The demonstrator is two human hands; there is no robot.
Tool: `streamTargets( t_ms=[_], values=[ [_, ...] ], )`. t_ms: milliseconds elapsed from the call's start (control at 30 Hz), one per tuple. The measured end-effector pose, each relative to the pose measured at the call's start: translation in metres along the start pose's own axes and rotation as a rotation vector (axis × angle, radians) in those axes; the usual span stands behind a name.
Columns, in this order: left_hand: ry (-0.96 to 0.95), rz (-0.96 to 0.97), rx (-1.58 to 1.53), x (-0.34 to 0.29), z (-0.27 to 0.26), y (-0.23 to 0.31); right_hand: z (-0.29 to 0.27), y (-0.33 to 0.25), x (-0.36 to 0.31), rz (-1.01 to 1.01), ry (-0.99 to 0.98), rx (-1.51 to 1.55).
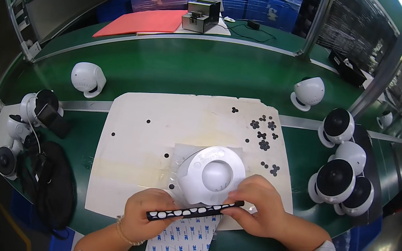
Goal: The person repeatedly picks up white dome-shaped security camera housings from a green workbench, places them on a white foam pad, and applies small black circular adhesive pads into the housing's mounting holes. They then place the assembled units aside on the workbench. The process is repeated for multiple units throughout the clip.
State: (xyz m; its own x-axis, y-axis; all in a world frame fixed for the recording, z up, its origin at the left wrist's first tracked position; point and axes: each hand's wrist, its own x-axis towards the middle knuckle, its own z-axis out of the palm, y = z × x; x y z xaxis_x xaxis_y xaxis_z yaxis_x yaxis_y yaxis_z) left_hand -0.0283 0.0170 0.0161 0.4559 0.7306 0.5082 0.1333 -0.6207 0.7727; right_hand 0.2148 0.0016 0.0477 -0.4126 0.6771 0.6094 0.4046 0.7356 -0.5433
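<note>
A sheet of black adhesive pads [195, 212] is stretched between my hands, its black face dotted with white ovals. Its white backing with blue print hangs down toward me. My left hand [142, 214], with a beaded bracelet at the wrist, is closed on the sheet's left end. At the other end, the thumb and fingers of my right hand [256, 205] pinch the sheet's edge. Just beyond it lies a rounded white device housing [193, 177], its ring-shaped base with a round recess facing up. The housing rests on a clear plastic bag [178, 159].
A large off-white board [126, 166] covers the middle of the green bench, with loose black round pads [264, 145] scattered on it. White devices with black round fronts [335, 181] cluster at right. More devices and a black cable [41, 168] are at left. A metal rail crosses behind.
</note>
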Motion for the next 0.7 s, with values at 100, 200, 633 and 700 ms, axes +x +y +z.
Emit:
streamTargets(
  t_ms=[100, 200, 633, 700],
  values=[
    [0.113, -0.025, -0.034, -0.011, 0.005, -0.01, -0.004, 0.001, 0.005, -0.03, -0.029, -0.042],
    [0.071, -0.007, -0.014, -0.011, 0.004, -0.012, -0.006, 0.003, 0.004, -0.154, -0.018, -0.139],
    [0.123, -0.149, -0.087, -0.015, 0.006, -0.01, -0.028, -0.005, 0.008, -0.008, -0.159, -0.131],
    [0.117, -0.146, -0.052, -0.015, 0.006, -0.01, -0.027, -0.007, 0.008, 0.004, -0.164, -0.108]
  ],
)
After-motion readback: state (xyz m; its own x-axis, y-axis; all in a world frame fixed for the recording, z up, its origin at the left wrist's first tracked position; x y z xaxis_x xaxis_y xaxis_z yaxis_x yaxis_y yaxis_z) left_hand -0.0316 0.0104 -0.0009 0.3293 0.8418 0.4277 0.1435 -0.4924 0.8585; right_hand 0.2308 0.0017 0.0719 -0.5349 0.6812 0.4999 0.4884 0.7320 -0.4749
